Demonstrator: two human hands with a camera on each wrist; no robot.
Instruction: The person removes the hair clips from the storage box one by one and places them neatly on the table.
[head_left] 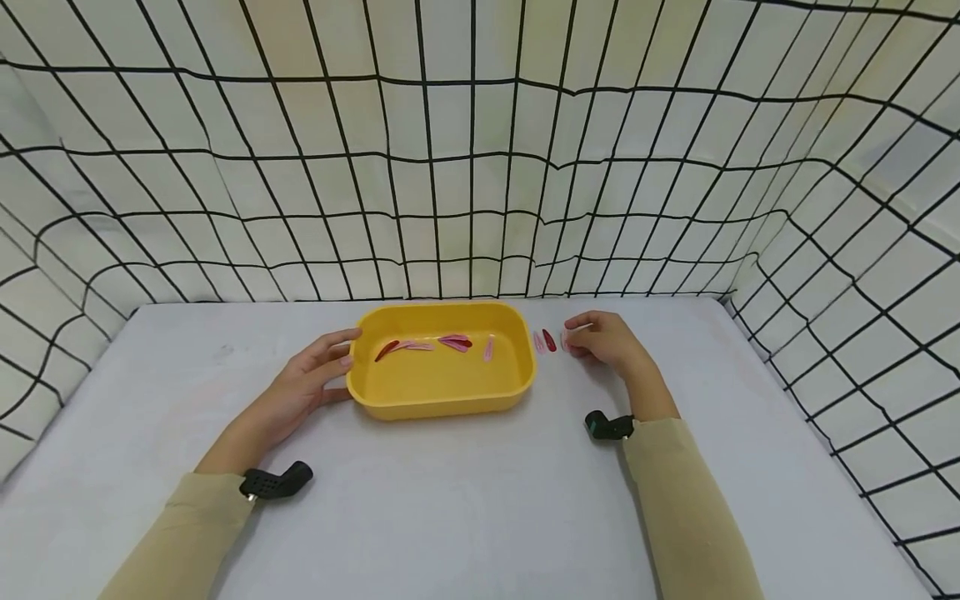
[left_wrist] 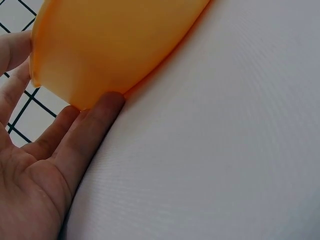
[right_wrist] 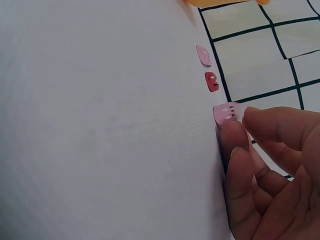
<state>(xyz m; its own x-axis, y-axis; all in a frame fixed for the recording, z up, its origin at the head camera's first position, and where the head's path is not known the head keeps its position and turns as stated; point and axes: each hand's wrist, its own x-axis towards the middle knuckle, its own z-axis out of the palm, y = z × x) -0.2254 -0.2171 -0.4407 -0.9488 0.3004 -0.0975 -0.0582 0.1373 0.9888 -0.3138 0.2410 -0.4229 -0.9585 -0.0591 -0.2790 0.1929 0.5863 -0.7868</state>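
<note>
A yellow plastic tray [head_left: 442, 407] lies on the white table with several red and pink hair clips [head_left: 455, 342] inside. Against its left end wall rests my left hand [head_left: 300, 383], fingers fairly straight, their tips touching the outside of the wall and rim. To the right of the tray, my right hand [head_left: 607, 340] pinches a pink hair clip [right_wrist: 224, 112] between thumb and fingertip, low at the tabletop. Beside it, a red hair clip [head_left: 549, 340] and another pink hair clip [head_left: 537, 342] lie in a row between that hand and the tray.
Black wire grid panels [head_left: 472, 158] with pale sheeting behind stand along the back and both sides of the white table [head_left: 450, 500]. Each wrist wears a black camera; the left wrist camera [head_left: 277, 481] and right wrist camera [head_left: 609, 426] show over the sleeves.
</note>
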